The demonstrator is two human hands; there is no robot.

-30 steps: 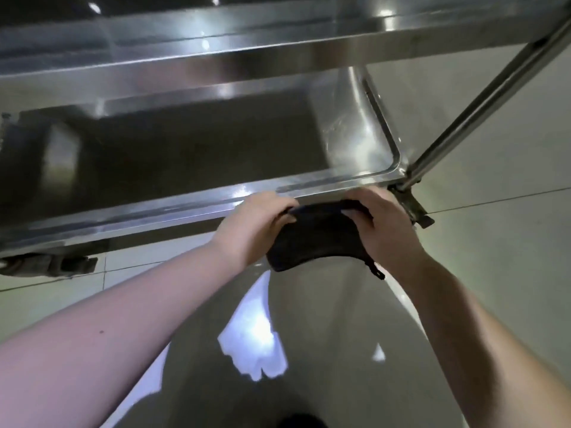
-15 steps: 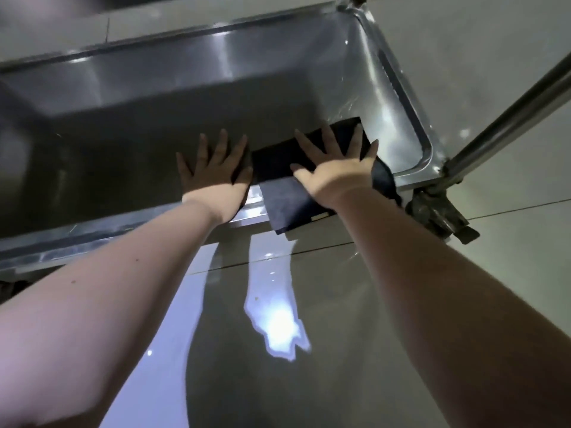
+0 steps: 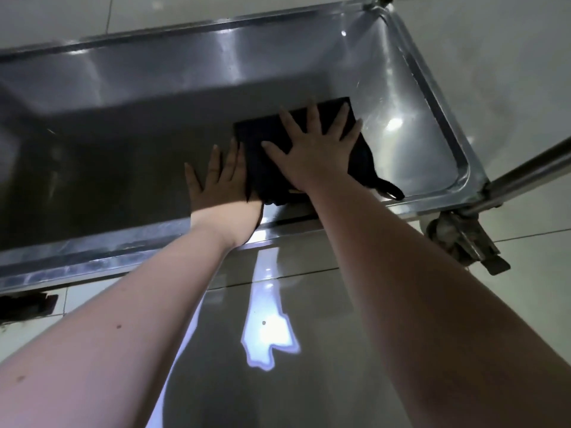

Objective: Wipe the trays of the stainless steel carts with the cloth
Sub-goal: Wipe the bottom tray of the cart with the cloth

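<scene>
A dark folded cloth (image 3: 265, 140) lies flat on the floor of the cart's low stainless steel tray (image 3: 432, 97), in its right half. My right hand (image 3: 312, 152) presses on the cloth with fingers spread straight. My left hand (image 3: 222, 183) lies flat beside it, fingers straight, its right side touching the cloth's left edge and the rest on bare steel. A small loop of the cloth (image 3: 392, 188) sticks out at the near right.
The tray's near rim (image 3: 102, 261) runs under my wrists. A steel upright post (image 3: 531, 168) rises at the right corner above a caster wheel (image 3: 463, 239). Glossy floor tiles (image 3: 309, 381) surround the cart, with a bright light reflection.
The cloth went from bunched between both hands at the rim to spread flat in the tray. Both hands have slid it farther in, off the near rim.
</scene>
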